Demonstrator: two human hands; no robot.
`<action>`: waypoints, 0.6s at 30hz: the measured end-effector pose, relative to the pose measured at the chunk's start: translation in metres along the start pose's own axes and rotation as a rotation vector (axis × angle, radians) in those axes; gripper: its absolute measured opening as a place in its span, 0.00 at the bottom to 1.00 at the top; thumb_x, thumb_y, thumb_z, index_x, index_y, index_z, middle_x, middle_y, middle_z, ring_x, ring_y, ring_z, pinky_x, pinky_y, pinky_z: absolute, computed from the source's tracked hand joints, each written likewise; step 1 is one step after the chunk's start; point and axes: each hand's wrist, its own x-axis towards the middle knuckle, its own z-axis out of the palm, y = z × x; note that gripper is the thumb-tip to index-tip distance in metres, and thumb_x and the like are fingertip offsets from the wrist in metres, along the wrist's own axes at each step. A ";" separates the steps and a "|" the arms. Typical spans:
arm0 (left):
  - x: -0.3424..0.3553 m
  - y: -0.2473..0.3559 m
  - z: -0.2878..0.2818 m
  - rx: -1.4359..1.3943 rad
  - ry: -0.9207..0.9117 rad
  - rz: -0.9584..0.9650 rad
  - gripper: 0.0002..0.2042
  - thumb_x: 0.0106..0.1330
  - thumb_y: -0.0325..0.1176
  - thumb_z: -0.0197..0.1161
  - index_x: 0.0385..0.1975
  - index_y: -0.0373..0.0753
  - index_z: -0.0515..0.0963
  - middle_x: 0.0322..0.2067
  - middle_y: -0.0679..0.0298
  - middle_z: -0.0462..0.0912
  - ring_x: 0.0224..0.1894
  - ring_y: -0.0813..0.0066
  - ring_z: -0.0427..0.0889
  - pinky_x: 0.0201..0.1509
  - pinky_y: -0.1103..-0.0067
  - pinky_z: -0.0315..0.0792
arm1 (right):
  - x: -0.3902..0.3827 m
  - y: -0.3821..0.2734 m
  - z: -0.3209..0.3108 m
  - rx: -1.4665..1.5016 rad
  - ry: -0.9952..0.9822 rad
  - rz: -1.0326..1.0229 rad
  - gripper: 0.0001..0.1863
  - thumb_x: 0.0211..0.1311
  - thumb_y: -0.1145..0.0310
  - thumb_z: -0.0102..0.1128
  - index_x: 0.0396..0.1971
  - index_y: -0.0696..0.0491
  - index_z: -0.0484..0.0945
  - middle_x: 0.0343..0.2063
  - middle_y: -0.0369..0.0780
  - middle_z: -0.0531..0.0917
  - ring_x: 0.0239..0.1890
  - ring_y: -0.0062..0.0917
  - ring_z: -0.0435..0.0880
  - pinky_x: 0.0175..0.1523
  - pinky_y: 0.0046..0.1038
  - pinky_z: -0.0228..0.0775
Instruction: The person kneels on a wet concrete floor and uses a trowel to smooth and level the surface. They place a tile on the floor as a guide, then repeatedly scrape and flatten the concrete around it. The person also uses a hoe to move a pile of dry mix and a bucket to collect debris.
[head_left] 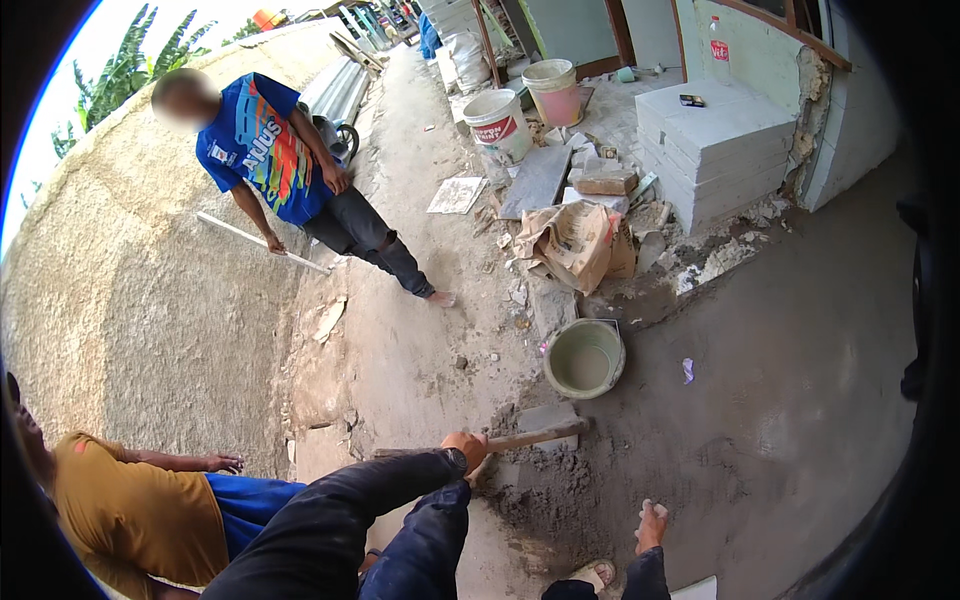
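Observation:
My left hand is closed around the wooden handle of a hoe, which lies across the view. The hoe's grey blade rests on a heap of wet grey mortar on the ground. A dark sleeve covers my left arm. My right hand hangs low at the bottom edge, to the right of the heap, fingers loosely apart and holding nothing. A sandalled foot shows beside it.
A pale green bucket stands just beyond the mortar. Torn cement bags, stacked white blocks and two buckets lie farther back. A person in a blue shirt holds a white rod; another in yellow sits at lower left by a rough wall.

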 end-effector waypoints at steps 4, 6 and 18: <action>0.024 -0.040 -0.018 -0.034 -0.114 0.154 0.20 0.71 0.38 0.58 0.54 0.28 0.72 0.35 0.49 0.89 0.37 0.51 0.91 0.36 0.61 0.84 | -0.019 -0.127 0.083 0.010 -0.158 -0.054 0.43 0.71 0.49 0.65 0.75 0.57 0.59 0.70 0.49 0.71 0.68 0.42 0.75 0.66 0.44 0.71; 0.037 -0.060 -0.027 -0.057 -0.185 0.234 0.25 0.70 0.37 0.59 0.60 0.24 0.68 0.36 0.48 0.88 0.38 0.49 0.91 0.36 0.60 0.83 | -0.013 -0.165 0.129 0.044 -0.189 -0.069 0.44 0.71 0.49 0.66 0.75 0.57 0.58 0.72 0.50 0.68 0.70 0.43 0.73 0.67 0.44 0.71; 0.106 -0.164 -0.091 -0.175 -0.406 0.662 0.38 0.67 0.31 0.57 0.77 0.28 0.52 0.33 0.44 0.85 0.29 0.48 0.88 0.32 0.59 0.82 | 0.088 -0.213 0.348 -0.272 0.176 -0.041 0.54 0.71 0.38 0.57 0.81 0.57 0.42 0.76 0.57 0.58 0.71 0.52 0.70 0.71 0.45 0.69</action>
